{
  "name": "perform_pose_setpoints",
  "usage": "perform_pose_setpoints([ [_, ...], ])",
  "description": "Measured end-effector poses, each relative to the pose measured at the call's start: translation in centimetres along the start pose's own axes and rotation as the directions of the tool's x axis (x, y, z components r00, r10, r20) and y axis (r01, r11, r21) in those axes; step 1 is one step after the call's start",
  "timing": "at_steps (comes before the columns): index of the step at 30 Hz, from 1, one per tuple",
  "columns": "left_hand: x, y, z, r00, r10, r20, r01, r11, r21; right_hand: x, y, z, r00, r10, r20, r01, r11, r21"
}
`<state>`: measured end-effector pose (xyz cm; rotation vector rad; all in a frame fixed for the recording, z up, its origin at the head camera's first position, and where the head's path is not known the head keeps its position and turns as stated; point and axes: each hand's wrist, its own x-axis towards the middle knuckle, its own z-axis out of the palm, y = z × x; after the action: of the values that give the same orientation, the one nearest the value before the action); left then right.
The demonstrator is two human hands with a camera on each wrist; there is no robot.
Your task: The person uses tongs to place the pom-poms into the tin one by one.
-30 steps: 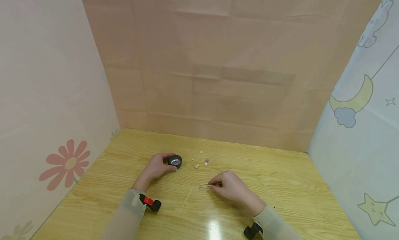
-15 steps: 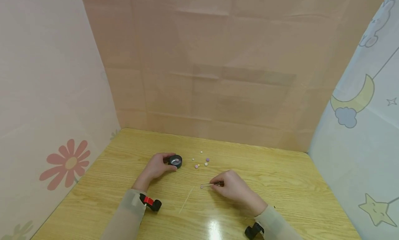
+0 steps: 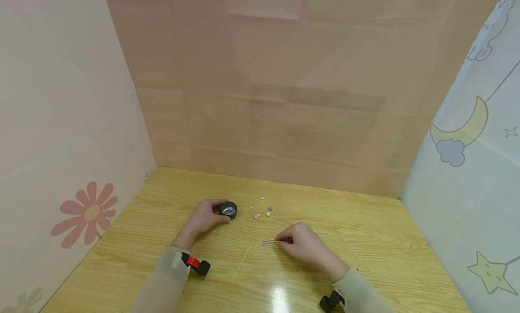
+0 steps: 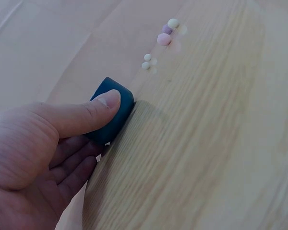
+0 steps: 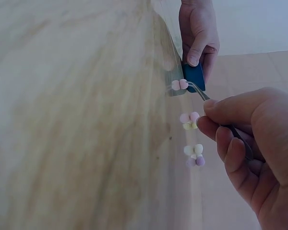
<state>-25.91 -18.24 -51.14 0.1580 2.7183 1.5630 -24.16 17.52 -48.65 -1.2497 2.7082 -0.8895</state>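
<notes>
- The right hand (image 3: pixel 304 245) holds metal tweezers (image 5: pixel 203 95), thumb and forefinger pinched together on them, the other fingers curled underneath.
- The tweezers' long axis runs nearly crosswise over the table in the head view; their tips point to the person's left, dipping slightly toward the near edge, and the dark rear part lies inside the hand.
- Seen from the right wrist, the prongs bend near the end and aim toward the left hand.
- A small pale pink ball (image 5: pixel 184 84) sits at the tweezer tips, low over the glossy tabletop (image 3: pixel 386 249), which mirrors it; whether the tips squeeze it or only touch it, I cannot tell.
- The left hand (image 3: pixel 206 216) grips a dark round container (image 3: pixel 228 210), clamped between thumb and fingers at its left side.
- The container stands on the tabletop, left of the loose balls, squat, its axis upright and its mouth facing up; a pinkish ball (image 3: pixel 230 209) shows inside.
- Between and beyond the hands lie loose balls: a purple one (image 3: pixel 270 208), a cream one (image 3: pixel 268 214) just nearer, a pink one (image 3: pixel 256 217) beside a yellow one (image 3: pixel 258 215), and two smaller whites, one (image 3: pixel 251 207) near the container, one (image 3: pixel 262 198) farthest back.
</notes>
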Motion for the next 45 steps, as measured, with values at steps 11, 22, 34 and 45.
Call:
perform_pose_setpoints([
  [11, 0.1, 0.0, -0.1, 1.000, 0.016, -0.007, -0.016, 1.000, 0.008, 1.7, -0.7, -0.3, 0.999, 0.026, -0.024, -0.026, 1.000, 0.003],
  [22, 0.0, -0.2, 0.0, 1.000, 0.019, -0.014, -0.020, 1.000, -0.015, 7.1, -2.0, 1.0, 0.993, 0.061, -0.102, -0.059, 0.998, 0.030],
  [34, -0.1, 0.1, 0.0, 1.000, 0.015, -0.014, -0.015, 1.000, -0.013, 11.5, -2.1, 3.1, 0.986, 0.085, -0.143, -0.084, 0.996, 0.011],
  [45, 0.0, 0.1, -0.1, 1.000, 0.025, -0.007, -0.025, 1.000, -0.006, 12.5, -1.8, 4.3, 0.986, 0.098, -0.137, -0.102, 0.995, -0.022],
])
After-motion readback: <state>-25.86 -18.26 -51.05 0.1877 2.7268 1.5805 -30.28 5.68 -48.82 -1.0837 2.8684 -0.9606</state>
